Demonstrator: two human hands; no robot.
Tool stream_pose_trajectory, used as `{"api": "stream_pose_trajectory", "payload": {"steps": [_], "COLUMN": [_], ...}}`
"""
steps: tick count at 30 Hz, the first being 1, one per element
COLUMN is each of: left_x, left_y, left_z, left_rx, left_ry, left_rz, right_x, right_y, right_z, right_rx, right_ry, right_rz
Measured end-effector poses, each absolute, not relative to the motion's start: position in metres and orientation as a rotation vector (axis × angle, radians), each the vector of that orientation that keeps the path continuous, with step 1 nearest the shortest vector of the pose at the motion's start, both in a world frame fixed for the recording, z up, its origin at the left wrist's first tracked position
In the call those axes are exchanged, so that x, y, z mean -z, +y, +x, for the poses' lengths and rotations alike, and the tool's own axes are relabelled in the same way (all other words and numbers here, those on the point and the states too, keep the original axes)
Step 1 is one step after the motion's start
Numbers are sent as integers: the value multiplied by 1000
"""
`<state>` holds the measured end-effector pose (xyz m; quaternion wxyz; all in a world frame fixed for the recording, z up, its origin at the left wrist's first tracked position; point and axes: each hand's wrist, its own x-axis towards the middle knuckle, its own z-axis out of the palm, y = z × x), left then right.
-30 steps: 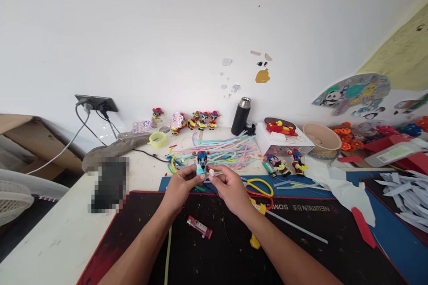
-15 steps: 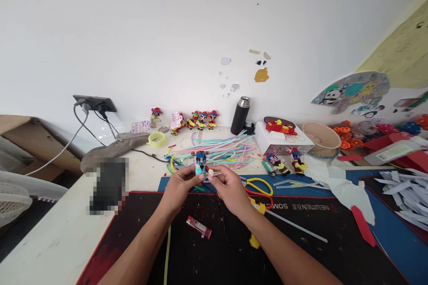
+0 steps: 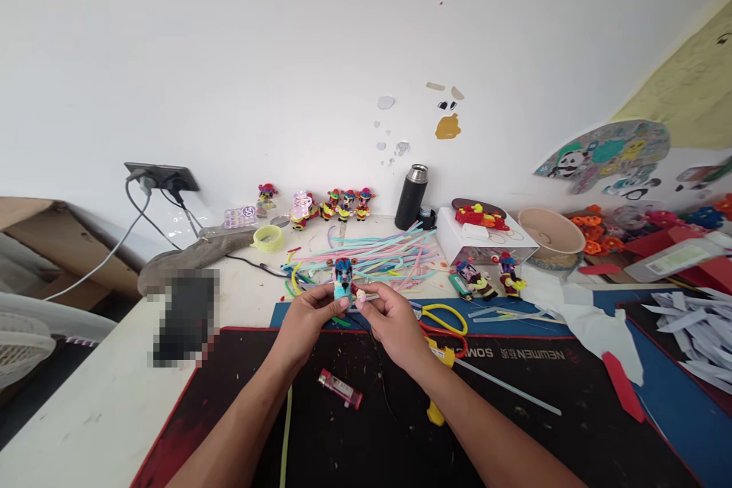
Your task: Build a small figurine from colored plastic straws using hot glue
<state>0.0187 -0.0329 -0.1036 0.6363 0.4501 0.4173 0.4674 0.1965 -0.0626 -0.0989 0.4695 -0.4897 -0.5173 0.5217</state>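
Observation:
Pinched in my left hand (image 3: pixel 309 319) is a small pipe-cleaner doll (image 3: pixel 343 282) with a light blue body, a black beard and a blue and red hat. It is held upright above the back edge of the mat. My right hand (image 3: pixel 394 320) is closed at the doll's side, its thumb and finger on a small pale pink piece (image 3: pixel 361 296). Whether that piece is joined to the doll I cannot tell. Under my right forearm lies a yellow glue gun (image 3: pixel 437 412), partly hidden, with a glue stick (image 3: pixel 508 387) poking out. A pink lighter (image 3: pixel 340 389) rests between my forearms.
Loose pipe cleaners (image 3: pixel 377 252) are heaped behind my hands. Orange and yellow scissors handles (image 3: pixel 444 319) lie to the right. Finished dolls (image 3: pixel 346 206) stand by the wall near a black thermos (image 3: pixel 412 198). A white box (image 3: pixel 486 240) and paper strips (image 3: pixel 695 332) are at right.

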Motion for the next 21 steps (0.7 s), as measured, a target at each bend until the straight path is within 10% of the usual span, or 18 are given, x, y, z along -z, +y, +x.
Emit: {"api": "stream_pose_trajectory", "payload": {"steps": [21], "left_x": [105], "left_y": [-32], "left_z": [18], "left_rx": [-1062], "left_ry": [950], "left_rz": [1031], "right_x": [97], "right_y": [-63], "right_z": [195], "right_rx": [-1287], "right_ry": [-1254], "right_rz": [-1189]}}
